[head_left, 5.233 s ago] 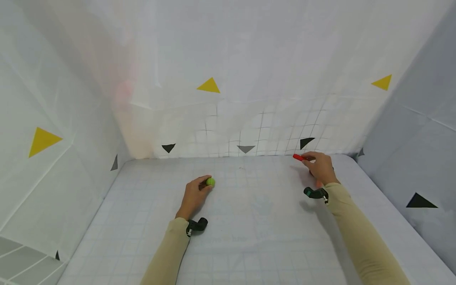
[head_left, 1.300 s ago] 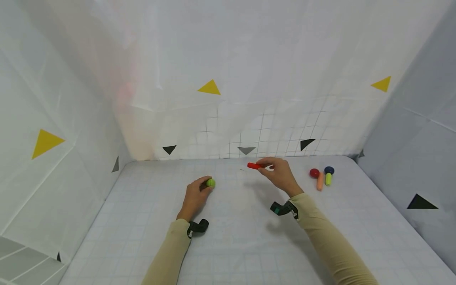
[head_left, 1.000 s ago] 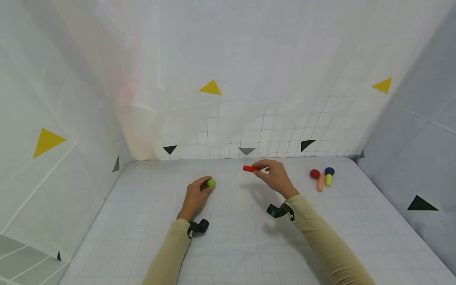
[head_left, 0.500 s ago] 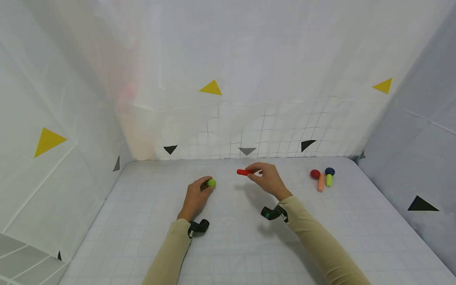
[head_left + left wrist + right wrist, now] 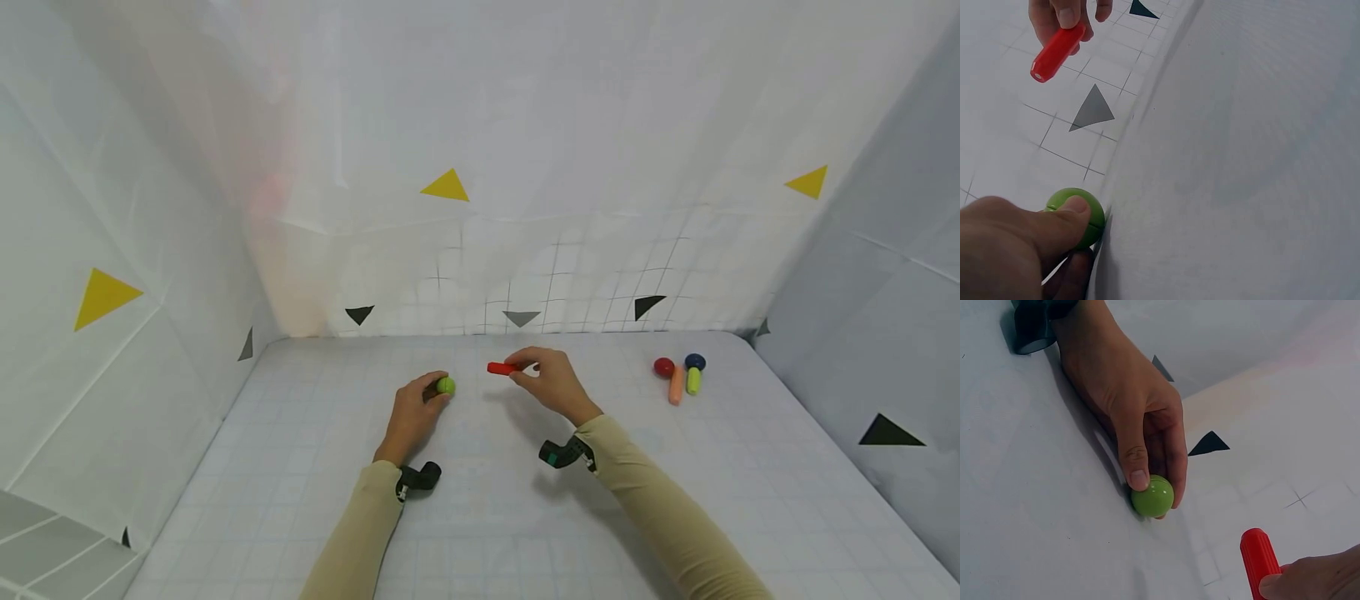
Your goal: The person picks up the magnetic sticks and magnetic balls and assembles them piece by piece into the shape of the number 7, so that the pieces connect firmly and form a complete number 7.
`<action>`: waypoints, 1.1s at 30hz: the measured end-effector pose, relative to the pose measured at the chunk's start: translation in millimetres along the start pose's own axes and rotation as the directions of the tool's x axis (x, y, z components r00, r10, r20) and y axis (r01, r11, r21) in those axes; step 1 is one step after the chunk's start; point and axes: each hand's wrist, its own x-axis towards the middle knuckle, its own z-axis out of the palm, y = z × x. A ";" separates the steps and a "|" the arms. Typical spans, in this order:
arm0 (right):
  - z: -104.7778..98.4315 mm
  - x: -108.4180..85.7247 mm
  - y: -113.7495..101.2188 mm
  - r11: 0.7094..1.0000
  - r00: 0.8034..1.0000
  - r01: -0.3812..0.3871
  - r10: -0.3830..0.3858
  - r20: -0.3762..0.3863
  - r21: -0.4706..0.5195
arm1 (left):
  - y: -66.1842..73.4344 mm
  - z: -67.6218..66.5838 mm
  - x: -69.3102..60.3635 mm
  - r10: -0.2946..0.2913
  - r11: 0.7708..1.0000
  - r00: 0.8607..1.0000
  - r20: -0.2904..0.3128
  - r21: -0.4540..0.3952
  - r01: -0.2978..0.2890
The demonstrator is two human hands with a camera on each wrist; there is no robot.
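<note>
1. While the left hand (image 5: 410,414) pinches the green ball (image 5: 446,386) between thumb and fingers, the ball sits on the white table (image 5: 480,533).
2. To the ball's right is the right hand (image 5: 551,383), its thumb and fingertips pinching one end of a ribbed red stick (image 5: 500,368).
3. The red stick is held above the table, just right of the ball and apart from it, its free end pointing left.
4. Well to the ball's right lie a dark red round piece (image 5: 663,367), a dark blue round piece (image 5: 695,362), an orange stick (image 5: 676,386) and a yellow-green stick (image 5: 693,382); the last seems to touch the blue piece, though both are small here.
5. Beyond the ball, a grey triangle (image 5: 521,318) marks the backdrop (image 5: 600,208).
</note>
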 end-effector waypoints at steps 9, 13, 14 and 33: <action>9.1 0.7 -0.2 1.000 1.000 0.003 -0.003 0.013 -0.024 | -1.4 0.8 -0.1 0.001 1.000 1.000 -0.002 -0.009 -0.001; 11.5 2.5 -2.9 1.000 1.000 0.001 0.000 0.021 -0.023 | -0.5 0.5 -0.7 -0.003 1.000 1.000 -0.003 -0.011 0.003; 12.3 3.2 -3.3 1.000 1.000 0.003 -0.002 0.021 -0.024 | -0.3 0.5 -0.5 -0.003 1.000 1.000 -0.002 -0.012 0.003; 34.3 9.4 -6.3 1.000 0.998 0.010 -0.010 0.055 0.003 | 1.0 -0.3 0.9 -0.013 1.000 1.000 -0.001 -0.026 0.013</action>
